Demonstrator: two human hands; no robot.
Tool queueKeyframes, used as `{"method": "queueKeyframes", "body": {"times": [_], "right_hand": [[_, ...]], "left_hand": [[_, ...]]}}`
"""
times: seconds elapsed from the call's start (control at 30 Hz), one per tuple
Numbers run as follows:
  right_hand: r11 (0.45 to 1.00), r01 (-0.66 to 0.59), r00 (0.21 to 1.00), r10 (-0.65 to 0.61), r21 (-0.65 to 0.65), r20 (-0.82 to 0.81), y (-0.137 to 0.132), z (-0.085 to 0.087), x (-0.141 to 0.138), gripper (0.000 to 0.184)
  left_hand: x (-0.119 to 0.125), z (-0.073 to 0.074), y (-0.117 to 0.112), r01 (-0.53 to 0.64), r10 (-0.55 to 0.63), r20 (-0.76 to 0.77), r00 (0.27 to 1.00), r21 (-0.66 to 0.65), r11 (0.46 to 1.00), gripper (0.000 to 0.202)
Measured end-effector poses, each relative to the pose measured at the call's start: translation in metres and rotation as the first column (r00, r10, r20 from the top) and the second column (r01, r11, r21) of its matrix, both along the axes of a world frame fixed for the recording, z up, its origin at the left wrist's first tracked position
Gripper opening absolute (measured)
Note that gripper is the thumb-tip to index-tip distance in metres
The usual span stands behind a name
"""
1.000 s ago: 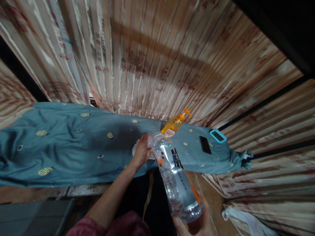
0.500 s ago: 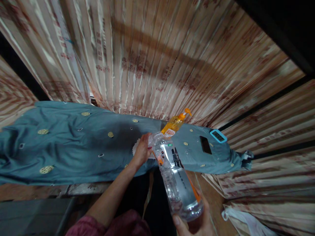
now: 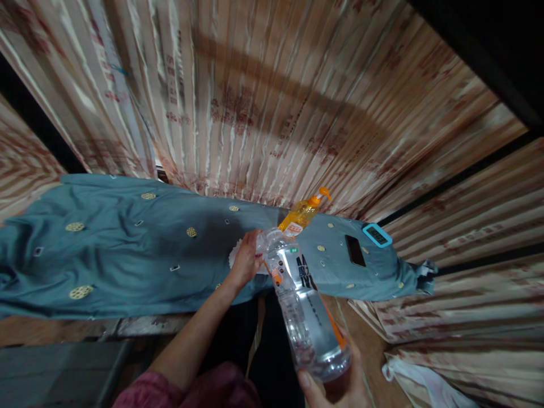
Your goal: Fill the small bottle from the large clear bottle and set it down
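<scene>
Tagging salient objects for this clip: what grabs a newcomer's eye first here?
The clear bottle, tilted at centre: the right hand cups its base at the bottom edge, and the left hand closes on its neck. Behind it an orange pump bottle stands on the teal cloth, with a black phone and a blue timer to its right.

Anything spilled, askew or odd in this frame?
No spill shows. The clear bottle is tipped, its neck in the left hand above a white wad; the right hand holds its base. The blue cloth lies rumpled.
</scene>
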State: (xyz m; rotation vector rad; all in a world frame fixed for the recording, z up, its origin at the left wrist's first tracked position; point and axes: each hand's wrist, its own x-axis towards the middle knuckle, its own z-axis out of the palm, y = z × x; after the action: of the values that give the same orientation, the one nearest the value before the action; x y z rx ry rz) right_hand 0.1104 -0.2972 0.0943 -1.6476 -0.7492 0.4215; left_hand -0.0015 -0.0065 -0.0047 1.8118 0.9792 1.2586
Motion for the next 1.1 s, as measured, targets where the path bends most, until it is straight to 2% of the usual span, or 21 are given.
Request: {"method": "queueKeyframes", "body": {"times": [0.27,0.53,0.77,0.97,1.1], "right_hand": [[1.0,0.003,1.0,-0.003,0.001,-0.024,-0.001,-0.007,0.001,0.088],[1.0,0.015,0.999,-0.014,0.015,-0.033,0.003,-0.008,-0.003,0.082],[0.999,0.025,0.993,-0.022,0.021,-0.113,0.001,-0.015,-0.002,0.091],[0.999,-0.031,0.999,0.031,0.009,-0.036,0.0,-0.009,0.002,0.089],[1.0,-0.026,1.0,0.026,-0.011,-0.012,0.001,-0.004,0.0,0.086]], "left_hand": [[0.005,-0.004,0.001,-0.041,0.041,0.018,0.999,0.001,0.999,0.06],[0.001,0.003,0.0,-0.009,0.009,0.043,0.999,0.005,1.0,0.056],[0.001,0.007,0.0,-0.027,0.027,0.006,1.0,-0.026,0.999,0.058],[-0.001,0.005,0.001,-0.037,0.037,-0.004,0.999,-0.021,0.999,0.06],[0.0,0.003,0.0,-0.037,0.037,-0.01,0.999,-0.01,0.999,0.062]]}}
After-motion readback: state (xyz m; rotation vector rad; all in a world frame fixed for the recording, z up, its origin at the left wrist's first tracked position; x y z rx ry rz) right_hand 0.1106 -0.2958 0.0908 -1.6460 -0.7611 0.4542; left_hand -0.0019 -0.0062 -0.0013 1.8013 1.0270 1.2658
